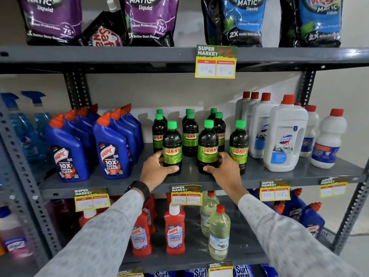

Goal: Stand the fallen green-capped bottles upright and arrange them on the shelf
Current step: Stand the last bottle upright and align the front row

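Note:
Several dark green-capped bottles with green "Sunny" labels stand upright on the middle grey shelf [191,177]. My left hand [157,166] grips the front left bottle [172,144] low around its label. My right hand [223,168] is wrapped around the base of the front middle bottle [207,144]. A third front bottle [239,144] stands free just right of my right hand. Behind them, further bottles [190,134] stand in rows of two or three. None of the bottles in view lies on its side.
Blue Harpic bottles [111,148] crowd the shelf to the left, white Domex bottles [285,136] to the right. Price tags [186,194] hang from the shelf's front edge. Detergent pouches [147,21] fill the shelf above; red and clear bottles [174,228] stand below.

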`<state>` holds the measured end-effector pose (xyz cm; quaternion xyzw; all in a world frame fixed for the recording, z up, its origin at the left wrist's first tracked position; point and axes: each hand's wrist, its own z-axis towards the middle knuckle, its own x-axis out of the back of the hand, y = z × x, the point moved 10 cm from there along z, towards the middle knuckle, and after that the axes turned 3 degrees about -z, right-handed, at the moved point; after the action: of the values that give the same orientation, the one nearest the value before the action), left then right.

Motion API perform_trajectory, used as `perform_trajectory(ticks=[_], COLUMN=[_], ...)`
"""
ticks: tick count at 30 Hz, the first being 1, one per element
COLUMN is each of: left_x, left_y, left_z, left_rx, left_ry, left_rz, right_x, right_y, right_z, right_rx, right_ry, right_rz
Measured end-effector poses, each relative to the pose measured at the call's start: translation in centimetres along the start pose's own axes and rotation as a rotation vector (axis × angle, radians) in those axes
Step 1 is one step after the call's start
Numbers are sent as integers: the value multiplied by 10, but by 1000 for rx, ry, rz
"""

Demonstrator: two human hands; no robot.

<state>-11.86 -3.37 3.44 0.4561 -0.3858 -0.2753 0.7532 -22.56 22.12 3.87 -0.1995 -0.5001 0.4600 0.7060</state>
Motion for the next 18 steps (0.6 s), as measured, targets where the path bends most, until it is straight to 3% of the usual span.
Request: perform_trajectory(ticks=[18], left_x=[47], left_y=[-12], left_z=[-10], left_rx=[-4], left_ry=[49], left_rz=[-10], right_x=[-25], right_y=[-28], right_z=[-11], right_rx=[63], right_ry=[-56], right_rz=[30])
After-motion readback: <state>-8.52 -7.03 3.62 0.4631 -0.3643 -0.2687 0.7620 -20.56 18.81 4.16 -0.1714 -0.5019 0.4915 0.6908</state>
